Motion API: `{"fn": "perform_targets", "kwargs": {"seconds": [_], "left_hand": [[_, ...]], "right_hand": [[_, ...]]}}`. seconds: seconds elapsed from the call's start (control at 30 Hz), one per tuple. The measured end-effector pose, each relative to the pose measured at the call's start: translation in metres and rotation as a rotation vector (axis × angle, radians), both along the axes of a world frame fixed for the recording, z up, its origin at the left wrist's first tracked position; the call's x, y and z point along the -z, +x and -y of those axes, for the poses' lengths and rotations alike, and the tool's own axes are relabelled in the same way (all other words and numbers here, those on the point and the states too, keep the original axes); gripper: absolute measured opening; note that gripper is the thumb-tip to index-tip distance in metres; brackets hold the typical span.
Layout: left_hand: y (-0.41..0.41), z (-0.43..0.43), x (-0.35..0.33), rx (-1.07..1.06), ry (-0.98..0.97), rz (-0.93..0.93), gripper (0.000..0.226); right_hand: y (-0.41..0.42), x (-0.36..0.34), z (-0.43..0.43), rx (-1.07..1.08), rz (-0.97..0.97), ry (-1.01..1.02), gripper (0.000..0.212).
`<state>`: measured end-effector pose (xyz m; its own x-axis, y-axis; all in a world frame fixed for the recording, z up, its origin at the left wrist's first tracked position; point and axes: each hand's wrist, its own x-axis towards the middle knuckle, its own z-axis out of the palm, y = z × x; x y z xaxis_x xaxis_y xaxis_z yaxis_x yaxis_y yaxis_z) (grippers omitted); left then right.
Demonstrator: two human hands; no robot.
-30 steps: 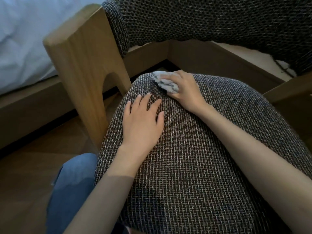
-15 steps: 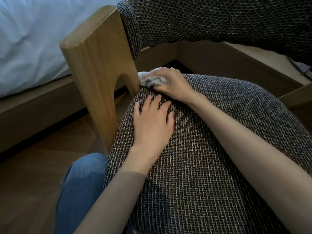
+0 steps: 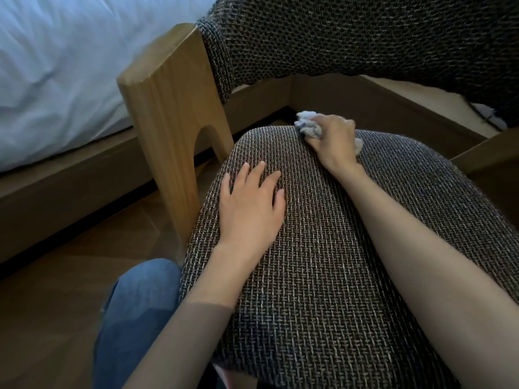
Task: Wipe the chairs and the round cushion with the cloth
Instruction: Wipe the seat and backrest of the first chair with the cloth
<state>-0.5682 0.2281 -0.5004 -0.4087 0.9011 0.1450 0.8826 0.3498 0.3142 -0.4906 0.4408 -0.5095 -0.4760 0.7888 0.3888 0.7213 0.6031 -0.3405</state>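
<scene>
One cloth [image 3: 308,127] in right hand [image 3: 334,143], left hand [image 3: 250,204] flat on one chair [image 3: 323,282].

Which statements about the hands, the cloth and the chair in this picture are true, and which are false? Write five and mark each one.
1. The right hand grips a crumpled cloth at the far edge of the seat cushion. True.
2. The left hand lies flat on the seat cushion with its fingers straight. True.
3. Both hands hold the cloth. False: only the right hand holds it; the left hand holds nothing.
4. The seat cushion is smooth red leather. False: it is dark, coarsely woven fabric.
5. A bed with white bedding lies beyond the wooden chair frame, on the left. True.
</scene>
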Motion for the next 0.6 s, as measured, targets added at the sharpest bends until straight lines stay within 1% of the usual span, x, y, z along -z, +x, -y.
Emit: {"fn": "perform_targets", "kwargs": {"seconds": [0.07,0.13,0.27,0.33,0.4,0.43,0.6], "left_hand": [[-0.001,0.008,-0.001,0.011,0.003,-0.001,0.045],[-0.003,0.019,-0.001,0.038,0.008,0.005,0.045],[-0.011,0.045,-0.003,0.069,0.052,0.066,0.042],[-0.014,0.054,-0.004,0.070,0.084,0.102,0.040],[-0.014,0.059,-0.004,0.067,0.104,0.114,0.039],[-0.014,0.060,-0.004,0.067,0.105,0.110,0.039],[-0.013,0.058,-0.003,0.058,0.135,0.125,0.037]], "right_hand": [[-0.015,-0.004,0.029,-0.223,-0.117,-0.032,0.028],[-0.029,-0.006,0.055,-0.400,-0.184,-0.092,0.032],[-0.043,-0.010,0.085,-0.618,-0.246,-0.191,0.032],[-0.039,-0.009,0.092,-0.651,-0.190,-0.189,0.035],[-0.027,-0.003,0.089,-0.600,-0.102,-0.136,0.040],[-0.019,-0.001,0.082,-0.540,-0.070,-0.113,0.041],[0.056,0.002,0.024,-0.035,0.092,-0.024,0.040]]}}
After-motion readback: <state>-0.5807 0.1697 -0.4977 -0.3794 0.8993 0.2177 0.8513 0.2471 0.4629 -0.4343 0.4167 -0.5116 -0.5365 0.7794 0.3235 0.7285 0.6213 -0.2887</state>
